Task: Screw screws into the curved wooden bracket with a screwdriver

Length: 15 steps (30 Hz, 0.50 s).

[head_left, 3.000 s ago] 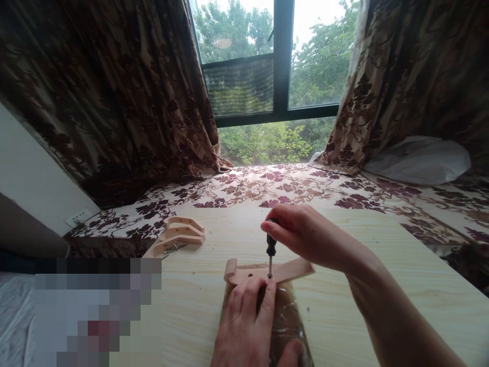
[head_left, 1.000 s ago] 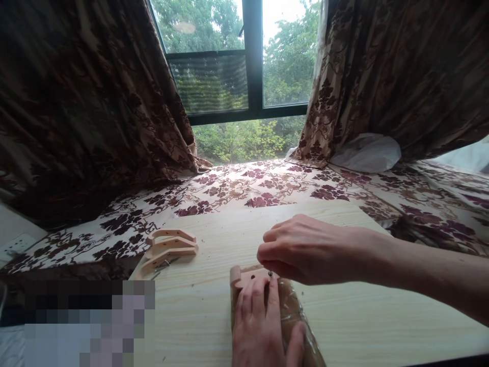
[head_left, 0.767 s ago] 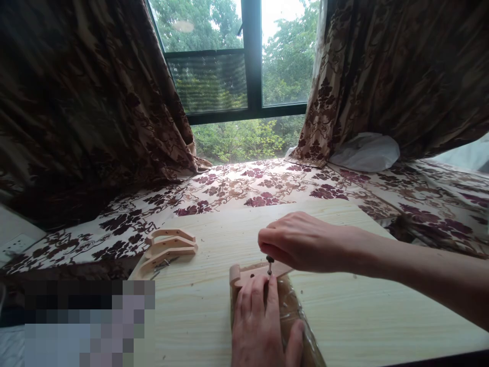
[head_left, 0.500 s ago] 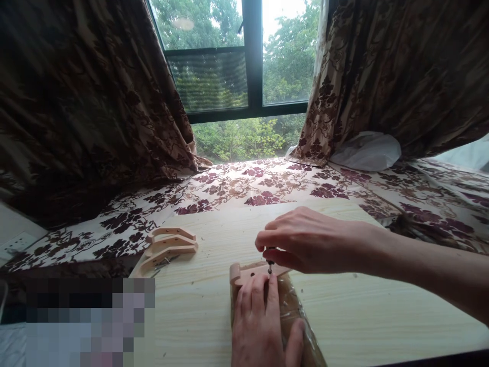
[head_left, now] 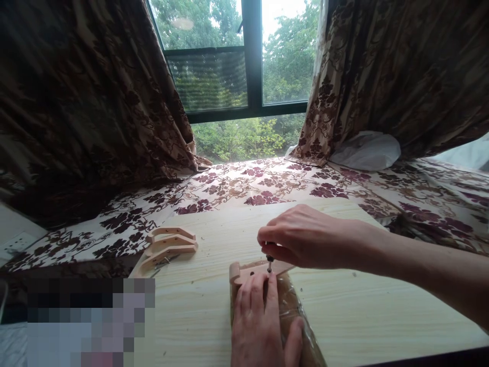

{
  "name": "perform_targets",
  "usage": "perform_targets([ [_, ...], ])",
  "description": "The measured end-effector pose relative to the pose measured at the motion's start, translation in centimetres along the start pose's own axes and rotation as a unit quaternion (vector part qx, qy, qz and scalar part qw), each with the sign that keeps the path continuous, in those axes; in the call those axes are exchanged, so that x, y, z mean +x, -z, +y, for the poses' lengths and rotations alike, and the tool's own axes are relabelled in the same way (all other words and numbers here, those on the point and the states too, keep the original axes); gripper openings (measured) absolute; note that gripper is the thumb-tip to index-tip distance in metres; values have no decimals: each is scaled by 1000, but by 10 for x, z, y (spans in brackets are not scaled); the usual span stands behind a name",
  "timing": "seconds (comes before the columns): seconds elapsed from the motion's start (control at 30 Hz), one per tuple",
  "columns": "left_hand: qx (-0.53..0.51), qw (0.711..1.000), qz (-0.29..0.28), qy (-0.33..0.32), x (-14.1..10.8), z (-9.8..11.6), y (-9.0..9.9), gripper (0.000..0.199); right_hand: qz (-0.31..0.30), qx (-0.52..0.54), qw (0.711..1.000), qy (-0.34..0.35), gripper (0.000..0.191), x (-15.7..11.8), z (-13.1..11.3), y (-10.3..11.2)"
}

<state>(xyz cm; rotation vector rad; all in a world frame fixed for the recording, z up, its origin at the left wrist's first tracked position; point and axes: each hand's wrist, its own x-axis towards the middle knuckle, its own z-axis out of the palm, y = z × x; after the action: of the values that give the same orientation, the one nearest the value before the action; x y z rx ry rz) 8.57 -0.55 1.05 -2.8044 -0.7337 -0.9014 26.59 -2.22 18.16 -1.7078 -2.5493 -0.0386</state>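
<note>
The left hand (head_left: 254,318), its grip loosely spread, lies on the brown plastic-wrapped block (head_left: 289,303) and the pale curved wooden piece (head_left: 241,274), which is placed crosswise. At its index fingertip, the black-handled screwdriver (head_left: 270,259) stands nearly upright, enclosed above by the right hand's (head_left: 303,237) grip.

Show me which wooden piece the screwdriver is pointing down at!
The wooden piece under the left hand's fingertips, on the brown wrapped block. The screwdriver is at that one; the other wooden pieces lie together off to the left.
</note>
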Motion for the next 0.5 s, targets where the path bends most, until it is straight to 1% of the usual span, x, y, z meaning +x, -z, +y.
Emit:
perform_targets([
  [0.07,0,1000,1,2,-1,0,0,64,-1,9,999,36,20,-3,-2,2],
  [0.13,0,1000,-1,3,-1,0,0,64,-4,15,998,54,20,-4,-3,0],
  [0.2,0,1000,-4,4,-1,0,1,64,-3,12,999,41,22,-3,-3,-3],
  [0.37,0,1000,-5,3,0,1,1,64,16,-19,999,-45,24,3,0,-11],
  [0.43,1,1000,-3,2,0,1,0,64,12,-23,998,-53,24,3,1,-9],
  [0.5,2,1000,-3,4,0,1,0,63,1,-17,999,-33,24,1,0,-4],
])
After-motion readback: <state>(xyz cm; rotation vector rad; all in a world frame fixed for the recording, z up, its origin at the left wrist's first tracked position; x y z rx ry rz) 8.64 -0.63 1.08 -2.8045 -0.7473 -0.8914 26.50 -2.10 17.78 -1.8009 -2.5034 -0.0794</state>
